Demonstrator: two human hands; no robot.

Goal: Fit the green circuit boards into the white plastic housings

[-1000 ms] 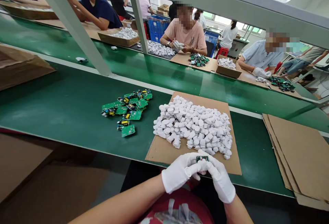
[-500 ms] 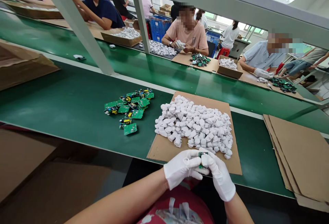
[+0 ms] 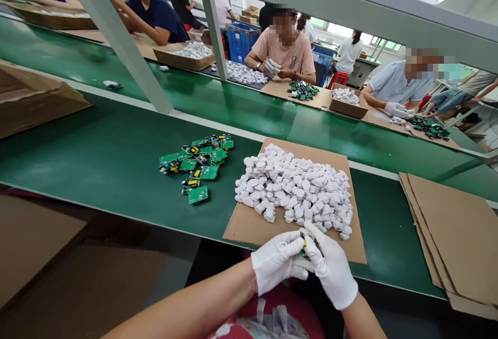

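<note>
Both hands wear white gloves and meet just over the near edge of a cardboard sheet [image 3: 249, 225]. Between them is a small green circuit board [image 3: 302, 250] with a yellow component, mostly hidden by fingers. My left hand [image 3: 278, 260] is closed on the board's left side. My right hand [image 3: 330, 261] closes on it from the right; whether a white piece is also in its fingers I cannot make out. Just beyond lies a heap of small white plastic pieces [image 3: 295, 186]. Left of the sheet, several green circuit boards [image 3: 198, 160] lie in a loose pile.
Flat cardboard sheets [image 3: 451, 240] are stacked at the right, and a cardboard box [image 3: 35, 95] stands at the left. A metal frame post [image 3: 120, 43] rises from the green bench [image 3: 97, 157]. Co-workers [image 3: 290, 51] sit across the green belt [image 3: 249, 103].
The board between my hands has turned, showing its yellow component. My right fingers have shifted over it. Two white pieces on the far belt have moved slightly left.
</note>
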